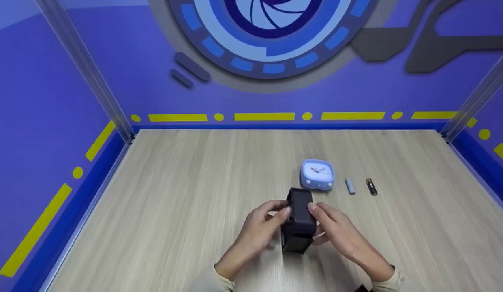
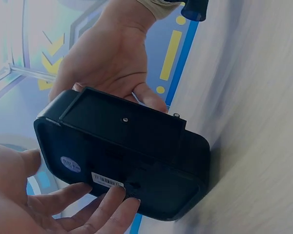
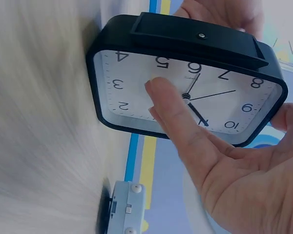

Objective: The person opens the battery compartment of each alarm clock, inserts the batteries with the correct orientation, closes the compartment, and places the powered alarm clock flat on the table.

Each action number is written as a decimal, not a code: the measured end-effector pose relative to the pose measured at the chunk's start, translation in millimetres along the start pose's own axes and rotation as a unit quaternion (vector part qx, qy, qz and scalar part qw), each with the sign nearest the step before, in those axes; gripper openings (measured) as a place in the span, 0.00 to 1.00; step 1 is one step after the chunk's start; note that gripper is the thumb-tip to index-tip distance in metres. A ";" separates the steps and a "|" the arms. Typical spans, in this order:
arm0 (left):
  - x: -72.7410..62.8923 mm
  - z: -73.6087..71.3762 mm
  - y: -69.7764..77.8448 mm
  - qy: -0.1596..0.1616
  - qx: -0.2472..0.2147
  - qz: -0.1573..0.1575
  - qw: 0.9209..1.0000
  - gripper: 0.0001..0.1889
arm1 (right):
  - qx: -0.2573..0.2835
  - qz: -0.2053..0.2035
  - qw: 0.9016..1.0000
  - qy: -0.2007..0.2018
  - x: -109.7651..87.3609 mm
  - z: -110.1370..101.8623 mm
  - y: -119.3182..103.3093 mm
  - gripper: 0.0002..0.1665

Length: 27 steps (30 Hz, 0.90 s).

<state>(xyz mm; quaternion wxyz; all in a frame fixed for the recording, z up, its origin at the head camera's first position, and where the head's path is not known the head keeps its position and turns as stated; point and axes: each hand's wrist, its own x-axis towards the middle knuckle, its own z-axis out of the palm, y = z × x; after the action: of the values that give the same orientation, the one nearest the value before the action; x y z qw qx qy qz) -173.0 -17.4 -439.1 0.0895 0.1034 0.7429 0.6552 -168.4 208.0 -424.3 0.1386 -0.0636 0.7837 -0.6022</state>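
Observation:
A black alarm clock is held on its side between both hands at the front of the table. My left hand holds it from the left, with fingertips on the back panel near a barcode sticker. From the right, my right hand grips it, its fingers across the white dial and its thumb on the upward side. A raised base piece with a screw shows on the clock's underside.
Just behind the black clock sits a small light-blue alarm clock. To its right lie a blue-grey battery and a black battery. Blue panels wall the wooden table at the back and sides.

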 end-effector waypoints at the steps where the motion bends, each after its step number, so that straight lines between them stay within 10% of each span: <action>1: 0.0 -0.1 -1.3 -0.001 0.004 0.000 1.000 0.20 | 0.006 -0.004 1.000 -0.006 -0.3 -1.2 0.0 0.30; 7: -0.5 -0.5 -7.4 0.002 0.054 -0.007 0.999 0.25 | 0.040 -0.032 0.998 -0.021 -1.1 -5.3 -0.3 0.26; 17: 0.7 -2.0 -12.8 0.014 0.113 -0.010 0.993 0.29 | -0.029 -0.019 0.994 0.105 -5.8 -1.8 -8.5 0.25; 27: 0.9 -2.2 -18.4 0.036 0.162 -0.019 0.986 0.32 | -0.097 -0.127 0.974 0.163 -11.5 -1.8 -13.4 0.21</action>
<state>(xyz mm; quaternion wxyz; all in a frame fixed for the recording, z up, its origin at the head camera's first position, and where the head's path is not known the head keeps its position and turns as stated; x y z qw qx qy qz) -175.1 -21.4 -457.1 0.0568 0.0787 0.8436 0.5281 -158.9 209.2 -409.4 -0.0754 -0.0774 0.8359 -0.5381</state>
